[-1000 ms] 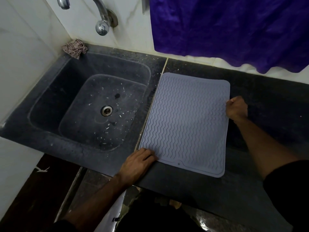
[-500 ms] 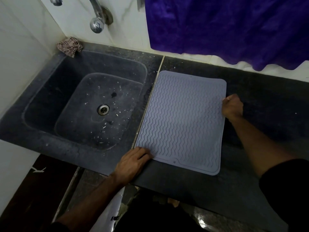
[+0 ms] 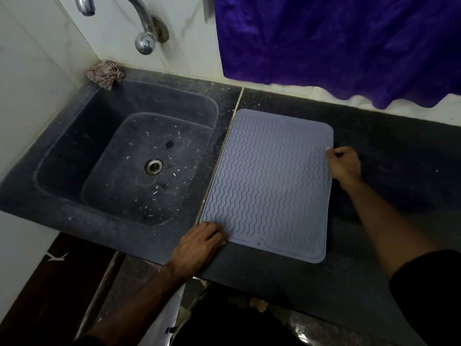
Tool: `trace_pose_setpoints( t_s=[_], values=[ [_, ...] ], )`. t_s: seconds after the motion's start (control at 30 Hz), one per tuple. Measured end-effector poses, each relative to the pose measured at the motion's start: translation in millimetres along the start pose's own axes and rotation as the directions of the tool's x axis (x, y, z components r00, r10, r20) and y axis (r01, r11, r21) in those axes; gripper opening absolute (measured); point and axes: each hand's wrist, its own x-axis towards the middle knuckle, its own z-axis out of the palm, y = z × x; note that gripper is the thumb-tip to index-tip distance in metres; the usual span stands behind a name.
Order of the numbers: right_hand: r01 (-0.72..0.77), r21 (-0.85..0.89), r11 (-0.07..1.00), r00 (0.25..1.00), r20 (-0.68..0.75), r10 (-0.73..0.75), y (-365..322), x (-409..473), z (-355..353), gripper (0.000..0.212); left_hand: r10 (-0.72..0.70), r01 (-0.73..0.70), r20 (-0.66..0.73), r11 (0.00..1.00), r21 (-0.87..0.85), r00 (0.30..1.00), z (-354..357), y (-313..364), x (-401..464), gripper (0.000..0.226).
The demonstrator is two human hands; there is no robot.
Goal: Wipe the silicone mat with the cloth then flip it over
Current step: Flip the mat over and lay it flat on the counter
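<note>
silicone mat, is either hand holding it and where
The right hand pinches the silicone mat at its right edge; the left hand rests on its near-left corner.

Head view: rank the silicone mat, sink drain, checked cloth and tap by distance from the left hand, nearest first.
From the left hand:
1. Silicone mat: touching, its near-left corner lies under the fingers.
2. Sink drain: up and left, in the basin.
3. Checked cloth: sink's far-left corner.
4. Tap: on the back wall, above the sink.
</note>
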Motion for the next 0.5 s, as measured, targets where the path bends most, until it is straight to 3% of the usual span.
trace_pose_setpoints(
  t_s=[0.13,0.27,0.4,0.5],
  values=[
    [-0.119,0.202,0.972,0.952,0.301,0.055,22.6,-34.1,-22.0,0.051,0.044,-0.045,0.038,0.998,0.041,0.998,-1.3,5.5,9.0,0.028],
    [-0.203,0.234,0.951,0.85,0.524,0.052,58.5,-83.0,-45.4,0.062,0.078,-0.081,0.06,0.995,0.065,0.995,-1.6,16.3,20.5,0.031],
    [-0.244,0.223,0.944,0.789,0.612,0.059,90.8,-122.7,-56.8,0.08,0.129,-0.134,0.081,0.989,0.064,0.988,-3.2,27.0,27.7,0.021],
    [-0.248,0.271,0.93,0.824,0.565,0.055,109.3,-147.2,-54.6,0.081,0.162,-0.169,0.1,0.983,0.067,0.982,-7.2,37.5,30.5,0.021]
  ],
)
